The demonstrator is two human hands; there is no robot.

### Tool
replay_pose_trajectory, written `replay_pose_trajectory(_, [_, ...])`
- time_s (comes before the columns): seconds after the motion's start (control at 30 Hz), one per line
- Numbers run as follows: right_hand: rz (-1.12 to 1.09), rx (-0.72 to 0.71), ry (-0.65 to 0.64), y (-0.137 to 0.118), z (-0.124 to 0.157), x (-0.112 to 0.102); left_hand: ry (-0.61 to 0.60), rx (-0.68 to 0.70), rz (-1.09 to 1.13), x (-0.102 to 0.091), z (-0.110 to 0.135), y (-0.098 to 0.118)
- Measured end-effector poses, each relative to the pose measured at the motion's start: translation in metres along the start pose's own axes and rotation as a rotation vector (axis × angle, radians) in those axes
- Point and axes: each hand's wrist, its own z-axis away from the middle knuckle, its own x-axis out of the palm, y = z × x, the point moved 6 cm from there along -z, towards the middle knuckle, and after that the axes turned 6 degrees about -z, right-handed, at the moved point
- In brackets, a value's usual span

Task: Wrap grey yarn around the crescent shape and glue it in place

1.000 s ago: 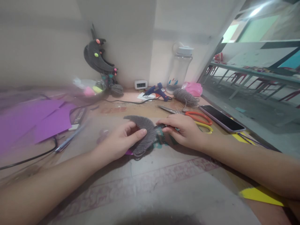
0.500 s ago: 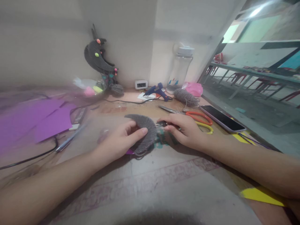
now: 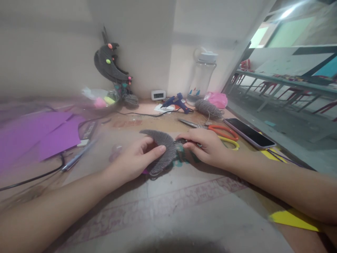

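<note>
Right hand: and in it comes, the right hand [image 3: 207,146] back at the crescent's right side, closing the gap that showed half a second ago; thumb and index pinch a small dark tool [image 3: 181,141], mostly hidden by the fingers.
Left hand: steady as ever, the left hand [image 3: 142,151] grips the crescent, thumb on top, the other fingers partly tucked out of sight.
Grey crescent: the yarn-wrapped grey crescent [image 3: 165,154] sits mid-table over the pale sheet [image 3: 147,218], well in from the table's [image 3: 150,123] right edge; it hasn't shifted noticeably.
What it means: the work looks to be back on that outer curve; whether any yarn is caught, I can't tell.
Bottle: over to the back edge, near the right corner, the clear bottle [image 3: 202,75] stands upright, lid on; how much is inside, no telling.
Clear container: along the back edge, left side, a blurry clear container [image 3: 115,99] with pink [image 3: 100,103] and yellow [image 3: 108,101] pieces showing.
Pink bag: beside the bottle, a crumpled pink bag [image 3: 217,100], contents hidden.
</note>
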Motion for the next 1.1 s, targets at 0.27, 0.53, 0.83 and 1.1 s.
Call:
replay_pose_trajectory(0.27, [0.019, 0.019, -0.014, -0.0002, -0.0007, -0.0010, 0.008, -0.007, -0.014, 0.0000, 0.0003, 0.0005])
replay_pose_trajectory(0.53, [-0.076, 0.091, 0.050, 0.0044, 0.0007, -0.0035, 0.022, -0.022, -0.038, -0.0016, -0.0012, -0.0030])
replay_pose_trajectory(0.83, [-0.022, 0.039, 0.008, 0.0025, 0.0007, -0.0001, 0.047, -0.060, -0.069, -0.0037, -0.0006, -0.0053])
replay_pose_trajectory(1.1, [-0.043, 0.080, -0.027, 0.0046, 0.0007, 0.0010, 0.049, -0.024, -0.093, -0.0050, 0.0007, -0.0047])
